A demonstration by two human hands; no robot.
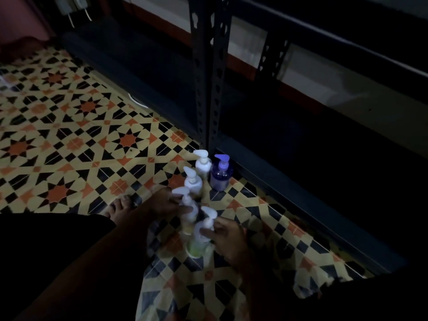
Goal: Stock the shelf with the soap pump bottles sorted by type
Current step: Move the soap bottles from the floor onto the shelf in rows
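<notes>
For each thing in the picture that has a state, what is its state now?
Purple bottle: upright on floor, untouched.
Two far white bottles: upright on floor, untouched.
Third white bottle: held by left hand, blurred.
Nearest bottle: held by right hand.
Shelf: no bottles visible on it.

Dim home storage corner, star-patterned orange, black and cream tiled floor (69,140), dark slotted-metal shelving rack (209,72), bare foot (118,208)

Pump bottles look like smooth plastic, the purple bottle (221,174) glossy and see-through. The shelf post (209,72) is matt dark punched metal, and the floor (69,126) is smooth patterned tile.
</notes>
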